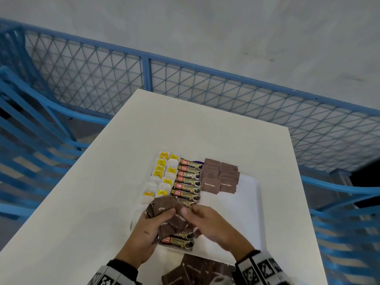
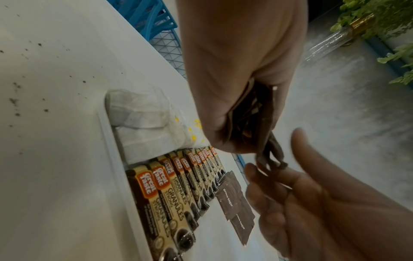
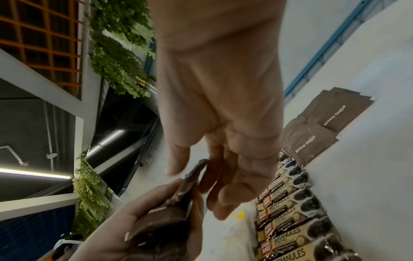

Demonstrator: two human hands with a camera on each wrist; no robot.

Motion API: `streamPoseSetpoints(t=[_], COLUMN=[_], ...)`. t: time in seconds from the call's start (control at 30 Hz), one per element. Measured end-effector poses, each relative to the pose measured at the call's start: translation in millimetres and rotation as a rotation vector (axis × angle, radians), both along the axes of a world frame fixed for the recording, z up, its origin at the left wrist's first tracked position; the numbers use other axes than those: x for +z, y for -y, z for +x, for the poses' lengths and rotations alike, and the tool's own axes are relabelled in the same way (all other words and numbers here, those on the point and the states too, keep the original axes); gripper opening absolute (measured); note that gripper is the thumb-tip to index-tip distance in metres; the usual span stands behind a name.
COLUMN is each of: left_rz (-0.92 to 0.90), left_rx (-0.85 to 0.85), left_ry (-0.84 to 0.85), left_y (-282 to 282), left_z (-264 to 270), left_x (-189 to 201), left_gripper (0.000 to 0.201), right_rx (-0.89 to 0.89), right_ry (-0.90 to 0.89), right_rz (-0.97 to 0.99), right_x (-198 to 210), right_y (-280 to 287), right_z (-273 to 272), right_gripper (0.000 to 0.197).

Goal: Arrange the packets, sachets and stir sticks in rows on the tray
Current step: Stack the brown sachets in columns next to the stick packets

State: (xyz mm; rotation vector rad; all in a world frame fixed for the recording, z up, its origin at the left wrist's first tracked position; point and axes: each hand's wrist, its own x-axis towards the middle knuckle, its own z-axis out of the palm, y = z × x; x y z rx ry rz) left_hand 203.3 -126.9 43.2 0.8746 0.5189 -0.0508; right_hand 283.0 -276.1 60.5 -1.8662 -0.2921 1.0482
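A white tray (image 1: 248, 202) on a white table (image 1: 205, 124) holds tea bags (image 1: 162, 175) in two columns, a column of coffee granule packets (image 1: 188, 182) and two columns of brown sugar sachets (image 1: 220, 175). Over the tray's near end, my left hand (image 1: 154, 225) grips a fanned bunch of brown sugar sachets (image 1: 164, 210). My right hand (image 1: 205, 221) reaches to that bunch (image 3: 178, 199). Its thumb and loosely spread fingers (image 3: 214, 178) sit either side of the top sachet without closing. In the left wrist view the bunch (image 2: 268, 141) hangs above the coffee packets (image 2: 172, 194).
More brown sugar sachets (image 1: 195, 270) lie loose on the table between my wrists, near its front edge. The tray's right part shows bare white. A blue mesh fence (image 1: 185, 83) runs behind the table. Blue chairs (image 1: 30, 120) stand left and right.
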Motion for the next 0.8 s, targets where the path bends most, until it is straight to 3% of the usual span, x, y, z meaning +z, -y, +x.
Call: streamPoseSetpoints(t=[0.13,0.37,0.43,0.5,0.57,0.8], left_rz=[0.028,-0.012,-0.038,-0.069,-0.089,-0.045], left_rx=[-0.019,0.032,0.039,0.039,0.034,-0.008], left_ry=[0.021,-0.070,-0.101,-0.117,-0.120,-0.088], left_y=[1,4,4,3,3,5], left_z=[-1,-4,-4,-4,-4,-2], left_x=[2,-2,-6,-7,-8,-4], left_gripper=[0.033,0.028,0.039,0.032,0.020,0.028], right_rx=[-0.104,-0.356,-0.446,-0.562,-0.662,-0.906], right_ry=[-0.061,-0.048,-0.051,-0.074,-0.083,-0.022], right_rz=[0.154,0.273,0.296,0.318,0.306,0.103], right_x=[-4,-10,-15,-20,-26,-51], right_y=[2,15,24,34,45,78], right_z=[-11,-1,6,15,26,67], right_gripper=[0.016,0.013,0.014,0.014,0.011,0.005])
